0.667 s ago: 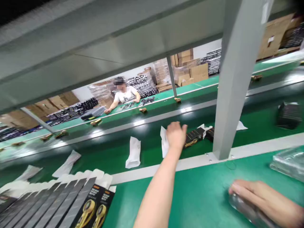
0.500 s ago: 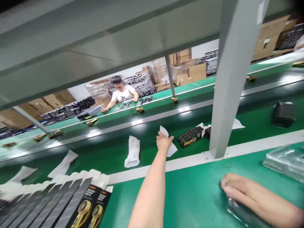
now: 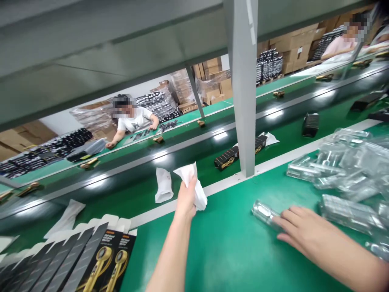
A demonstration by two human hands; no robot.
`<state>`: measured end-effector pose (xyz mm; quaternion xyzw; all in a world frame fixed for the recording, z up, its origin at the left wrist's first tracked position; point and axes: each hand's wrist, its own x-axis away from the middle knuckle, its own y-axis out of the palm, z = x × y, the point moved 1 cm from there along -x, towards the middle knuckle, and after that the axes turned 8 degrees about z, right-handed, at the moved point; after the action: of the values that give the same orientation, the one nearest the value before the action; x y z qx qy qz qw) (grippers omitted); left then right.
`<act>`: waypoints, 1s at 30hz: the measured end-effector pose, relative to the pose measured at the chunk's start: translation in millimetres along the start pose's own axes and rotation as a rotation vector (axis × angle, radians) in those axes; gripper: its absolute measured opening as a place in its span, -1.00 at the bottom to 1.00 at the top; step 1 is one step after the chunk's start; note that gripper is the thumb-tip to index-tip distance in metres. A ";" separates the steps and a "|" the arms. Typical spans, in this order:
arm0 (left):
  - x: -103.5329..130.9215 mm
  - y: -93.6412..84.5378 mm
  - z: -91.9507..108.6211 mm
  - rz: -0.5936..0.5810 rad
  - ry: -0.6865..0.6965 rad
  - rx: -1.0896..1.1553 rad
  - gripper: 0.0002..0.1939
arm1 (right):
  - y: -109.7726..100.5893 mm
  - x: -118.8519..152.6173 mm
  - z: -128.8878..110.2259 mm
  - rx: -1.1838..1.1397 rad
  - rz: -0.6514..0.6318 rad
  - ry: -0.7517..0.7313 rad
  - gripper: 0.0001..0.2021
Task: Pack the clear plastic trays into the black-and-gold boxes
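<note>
My left hand (image 3: 187, 197) grips a white pouch (image 3: 199, 194), which hangs over the near rail of the conveyor. What the pouch contains is hidden. My right hand (image 3: 296, 227) has its fingers over the near end of a clear plastic tray (image 3: 263, 211) on the green bench; the thumb side points towards me. Another white pouch (image 3: 164, 185) lies on the belt, just left of my left hand. To the lower left stands a row of black boxes (image 3: 99, 259) with open white flaps and a gold handheld device printed on them.
Clear plastic trays (image 3: 349, 162) pile up on the right of the bench. A grey post (image 3: 245, 89) rises from the rail, with a black box (image 3: 226, 158) lying behind it. Gold devices (image 3: 158, 139) lie on the far belt. A co-worker (image 3: 133, 117) sits across the line.
My left hand has lifted the white pouch off the belt and drawn it nearer. My right hand has opened out from a closed grasp over the clear tray. The view has swung right.
</note>
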<state>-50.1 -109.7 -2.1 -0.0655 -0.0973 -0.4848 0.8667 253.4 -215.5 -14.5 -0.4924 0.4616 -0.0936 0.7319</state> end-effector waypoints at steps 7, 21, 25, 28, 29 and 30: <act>95.7 -2.7 -18.6 -0.033 -0.177 0.178 -0.67 | 22.7 9.8 -27.9 0.107 -0.098 -0.032 -0.68; 173.8 -27.0 -51.6 -0.200 -0.370 0.409 -0.77 | 31.1 21.5 11.6 -0.168 -0.156 0.096 -0.75; 174.3 -37.9 -53.2 -0.193 -0.334 0.416 -0.66 | 10.7 13.7 24.3 -0.224 -0.193 0.177 -0.74; 177.6 -43.4 -50.6 -0.217 -0.310 0.426 -0.63 | -1.5 8.3 31.0 -0.238 -0.200 0.225 -0.72; 178.8 -43.4 -50.2 -0.216 -0.319 0.443 -0.63 | -2.6 8.1 30.7 -0.236 -0.199 0.224 -0.73; 179.6 -42.6 -50.3 -0.198 -0.332 0.466 -0.61 | -2.2 9.1 29.3 -0.228 -0.195 0.213 -0.74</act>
<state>10.6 -291.0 -8.4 0.0666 -0.3522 -0.5141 0.7793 281.7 -203.4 -15.4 -0.6019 0.4944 -0.1628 0.6056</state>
